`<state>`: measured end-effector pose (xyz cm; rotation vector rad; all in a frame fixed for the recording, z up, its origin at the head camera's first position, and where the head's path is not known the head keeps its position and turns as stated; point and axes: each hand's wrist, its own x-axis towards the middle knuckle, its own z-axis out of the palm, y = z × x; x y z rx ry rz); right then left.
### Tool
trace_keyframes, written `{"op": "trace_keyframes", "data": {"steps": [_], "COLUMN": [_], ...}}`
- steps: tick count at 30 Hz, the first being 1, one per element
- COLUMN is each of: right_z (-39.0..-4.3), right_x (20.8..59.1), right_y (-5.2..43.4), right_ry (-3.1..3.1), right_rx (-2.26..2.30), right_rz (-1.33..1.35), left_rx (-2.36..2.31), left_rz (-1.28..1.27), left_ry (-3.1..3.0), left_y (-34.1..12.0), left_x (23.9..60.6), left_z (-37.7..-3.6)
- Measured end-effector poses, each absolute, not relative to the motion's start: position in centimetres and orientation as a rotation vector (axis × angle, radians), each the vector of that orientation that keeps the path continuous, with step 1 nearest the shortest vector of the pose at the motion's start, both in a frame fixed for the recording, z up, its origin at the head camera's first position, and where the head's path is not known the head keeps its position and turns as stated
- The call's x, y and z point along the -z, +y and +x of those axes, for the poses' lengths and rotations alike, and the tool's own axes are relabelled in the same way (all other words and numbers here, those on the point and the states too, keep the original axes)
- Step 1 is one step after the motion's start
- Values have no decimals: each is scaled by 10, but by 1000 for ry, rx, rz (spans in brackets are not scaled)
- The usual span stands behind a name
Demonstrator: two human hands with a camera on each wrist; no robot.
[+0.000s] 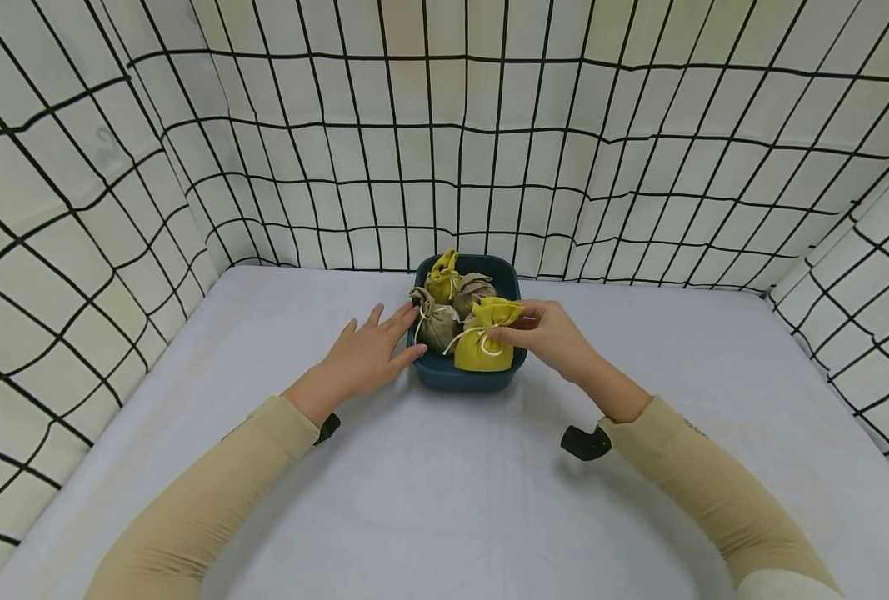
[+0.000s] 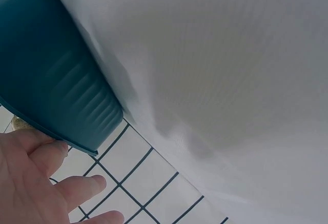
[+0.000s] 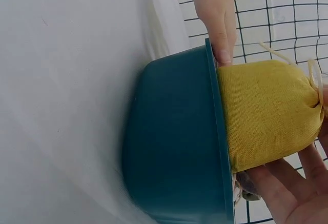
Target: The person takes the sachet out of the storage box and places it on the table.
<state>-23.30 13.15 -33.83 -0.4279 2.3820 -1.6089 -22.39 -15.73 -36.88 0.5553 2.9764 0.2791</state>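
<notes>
A yellow drawstring pouch (image 1: pixel 480 352) is at the near right part of a dark teal plastic bin (image 1: pixel 462 382). My right hand (image 1: pixel 552 335) pinches the pouch near its tied neck; in the right wrist view, the pouch's yellow body (image 3: pixel 269 114) is at the bin's rim. On the bin's left rim rests my left hand (image 1: pixel 365 354), its fingers spread and mostly straight. Inside the bin lie another yellow pouch (image 1: pixel 442 277), a grey-brown pouch (image 1: pixel 437 327) beside my left fingertips, and a second brownish pouch (image 1: pixel 476 287) partly hidden behind the near yellow one.
The bin stands on a white cloth-covered surface (image 1: pixel 444 500), close to its back edge. Black grid netting (image 1: pixel 455 125) over pale sheeting encloses the back and both sides. A black wrist device (image 1: pixel 586 443) shows beneath the right cuff.
</notes>
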Motion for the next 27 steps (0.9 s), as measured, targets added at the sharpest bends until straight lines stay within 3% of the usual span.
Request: {"op": "trace_keyframes", "data": {"steps": [27], "right_z": [-223], "right_x": [329], "right_y": [147], "right_ry": [2455], "right_rx": [1609], "right_rz": [-404], "left_rx": [-284], "left_rz": [558], "left_ry": [2969], "left_y": [-155], "left_x": [369], "left_z": [-225]}}
